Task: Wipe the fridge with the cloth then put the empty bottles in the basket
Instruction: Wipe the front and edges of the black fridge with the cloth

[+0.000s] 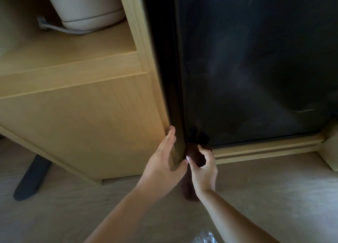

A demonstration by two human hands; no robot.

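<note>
Pale wood cabinetry frames the black fridge (256,69), where my left hand (164,155) lies open on the door edge and my right hand (203,167) pinches the brown cloth (196,155) at lower centre: wiping unfinished, bottles untouched, I judge.

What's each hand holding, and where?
Right hand grips the dark cloth near its upper end. Left hand holds nothing, resting on the fridge door edge.

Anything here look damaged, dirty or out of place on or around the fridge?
The black fridge door shows cloudy smears and a pale streak or scratch near its lower right. Crumpled clear plastic lies on the floor at the bottom edge. The right hand holds a dark cloth at the door's lower corner; nothing looks broken.
</note>
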